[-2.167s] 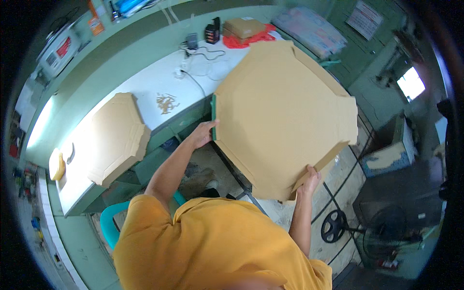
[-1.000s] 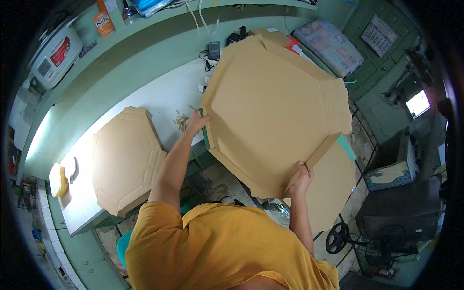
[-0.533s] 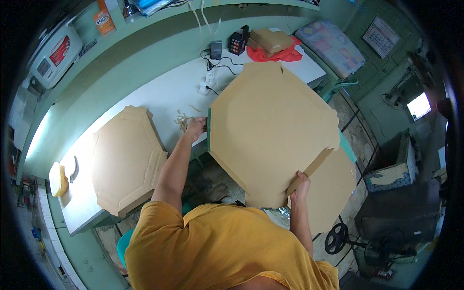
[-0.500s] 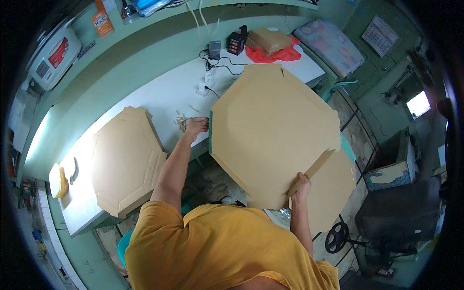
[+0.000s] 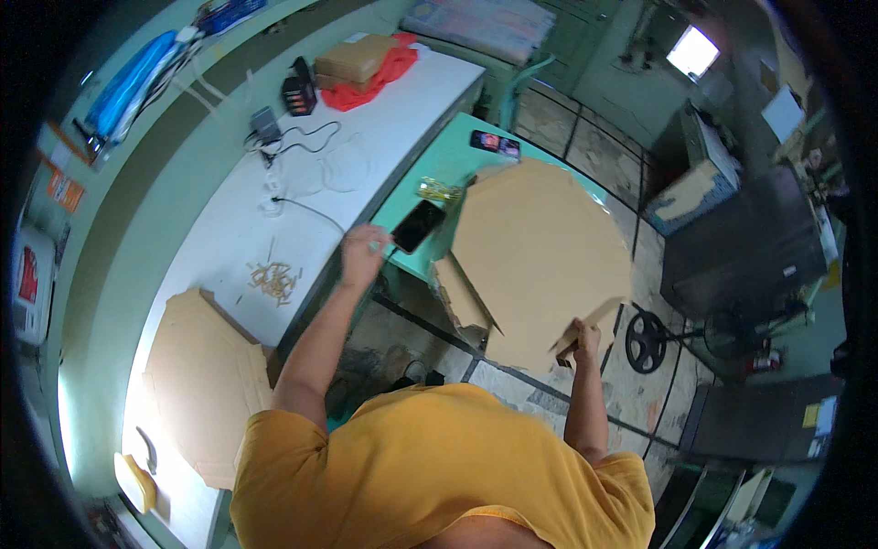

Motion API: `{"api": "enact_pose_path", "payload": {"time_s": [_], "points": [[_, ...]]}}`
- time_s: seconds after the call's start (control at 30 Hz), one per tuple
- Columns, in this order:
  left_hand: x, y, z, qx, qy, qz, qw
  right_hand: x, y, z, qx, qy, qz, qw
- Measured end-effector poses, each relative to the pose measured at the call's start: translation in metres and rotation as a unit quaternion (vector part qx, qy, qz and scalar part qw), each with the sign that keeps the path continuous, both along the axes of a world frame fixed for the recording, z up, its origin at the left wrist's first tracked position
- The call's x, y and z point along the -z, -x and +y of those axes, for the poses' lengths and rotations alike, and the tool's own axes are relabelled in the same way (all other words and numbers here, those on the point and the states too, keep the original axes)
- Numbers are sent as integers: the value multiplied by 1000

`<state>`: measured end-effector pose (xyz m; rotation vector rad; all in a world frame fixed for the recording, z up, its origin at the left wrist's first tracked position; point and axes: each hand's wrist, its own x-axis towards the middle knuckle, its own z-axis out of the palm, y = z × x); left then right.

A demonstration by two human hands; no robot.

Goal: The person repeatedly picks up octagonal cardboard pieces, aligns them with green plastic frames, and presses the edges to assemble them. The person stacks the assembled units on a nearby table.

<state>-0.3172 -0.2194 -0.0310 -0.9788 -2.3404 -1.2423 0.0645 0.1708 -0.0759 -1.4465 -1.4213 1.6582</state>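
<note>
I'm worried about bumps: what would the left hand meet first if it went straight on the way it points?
The left hand would probably meet the black smartphone first, though the hand's height is unclear.

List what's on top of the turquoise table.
A dark phone, a yellowish shiny item and, farther back, a black phone-like item. Large cardboard covers much of the tabletop; anything beneath it cannot be seen.

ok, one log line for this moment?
left hand: near black phone, contact unclear | right hand: gripping raised cardboard flap | cardboard sheet: over part of green table
</note>
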Motion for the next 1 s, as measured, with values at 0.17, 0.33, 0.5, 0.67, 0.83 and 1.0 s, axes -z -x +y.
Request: {"api": "enact_pose_path", "payload": {"time_s": [0.17,0.33,0.5,0.67,0.83,1.0], "points": [[-23,-120,106,310,91,79,943,-37,-41,0,-216,-556,-304,743],[-9,-142,132,462,260,-17,848,-48,-54,7,-512,-593,-243,572],[8,-151,137,416,239,37,877,-42,-25,27,-539,-575,-207,580],[4,-165,138,375,300,45,876,-44,-11,27,-525,-510,-123,670],[15,-175,140,349,271,59,895,-32,-22,16,-466,-629,-42,621],[19,-179,138,360,247,0,900,-32,-34,4,-478,-673,-109,554]]}}
